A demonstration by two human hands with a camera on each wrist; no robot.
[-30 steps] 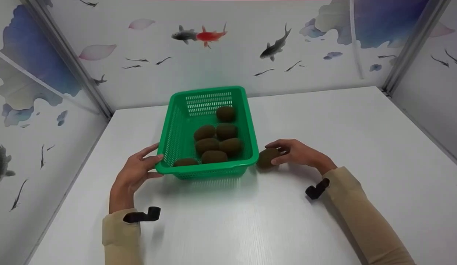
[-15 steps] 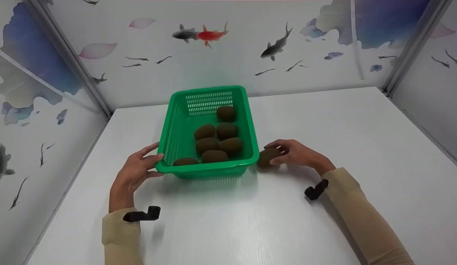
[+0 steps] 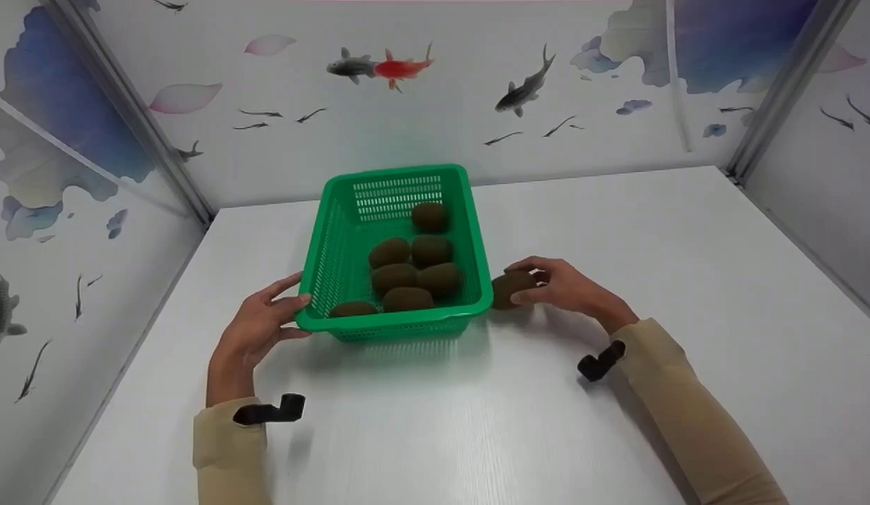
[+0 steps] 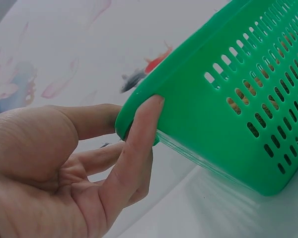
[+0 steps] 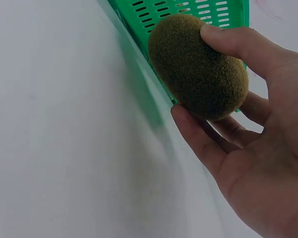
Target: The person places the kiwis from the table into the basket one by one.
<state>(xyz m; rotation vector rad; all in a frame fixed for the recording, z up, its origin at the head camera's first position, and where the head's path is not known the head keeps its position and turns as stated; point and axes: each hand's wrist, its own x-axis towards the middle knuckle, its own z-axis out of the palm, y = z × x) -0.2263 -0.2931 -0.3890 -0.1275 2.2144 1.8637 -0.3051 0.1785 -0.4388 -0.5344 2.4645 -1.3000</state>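
A green plastic basket (image 3: 406, 321) stands on the white table with several brown kiwis (image 3: 409, 299) inside. My left hand (image 3: 254, 328) holds its near left corner; in the left wrist view the thumb and fingers pinch the basket's rim (image 4: 131, 96). Just outside the basket's right side, my right hand (image 3: 571, 289) grips one more kiwi (image 3: 506, 289). The right wrist view shows this fuzzy kiwi (image 5: 193, 72) between thumb and fingertips, overlapping the slotted basket wall (image 5: 146, 12) behind it.
The white tabletop (image 3: 659, 245) extends to the right and in front of the basket. Behind it rises a white panel (image 3: 435, 126) printed with fish and petals. Side panels with metal corner posts (image 3: 137, 112) enclose the table.
My right hand has lifted the kiwi slightly and shifted it a little toward the back, beside the basket. The left hand and the basket stay in place.
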